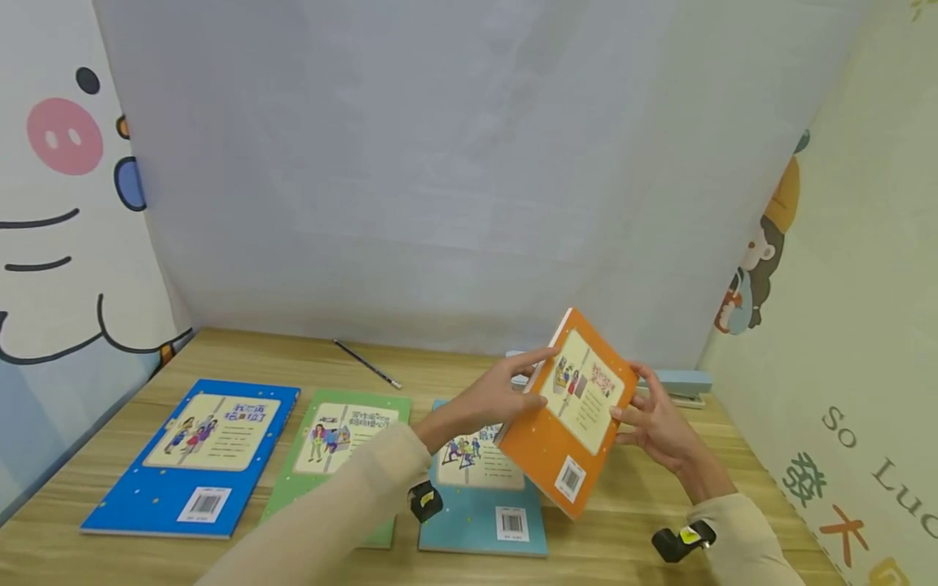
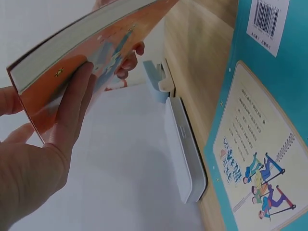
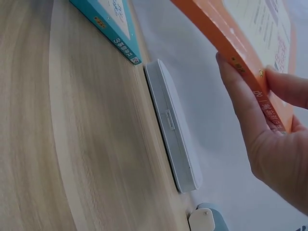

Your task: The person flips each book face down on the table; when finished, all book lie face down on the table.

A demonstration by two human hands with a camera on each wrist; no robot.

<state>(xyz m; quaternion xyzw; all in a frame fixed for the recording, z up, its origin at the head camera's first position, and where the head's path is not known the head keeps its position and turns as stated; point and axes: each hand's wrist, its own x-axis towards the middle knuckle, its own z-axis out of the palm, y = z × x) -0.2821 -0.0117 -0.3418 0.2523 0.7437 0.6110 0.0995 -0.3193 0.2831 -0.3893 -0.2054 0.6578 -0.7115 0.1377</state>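
An orange book [image 1: 567, 423] is held tilted in the air above the wooden table [image 1: 645, 496], back cover and barcode facing me. My left hand [image 1: 523, 382] grips its left edge, fingers against one cover [image 2: 72, 96] and the thumb on the other side. My right hand [image 1: 636, 411] pinches the right edge, thumb on the cover and fingers behind [image 3: 240, 96]. Under the book a teal book [image 1: 479, 496] lies flat on the table.
A green book [image 1: 337, 448] and a blue book [image 1: 201, 452] lie flat to the left. A pencil [image 1: 366, 364] lies near the back wall. A white case [image 3: 173, 125] and a pale blue stapler [image 1: 681, 384] sit behind the teal book.
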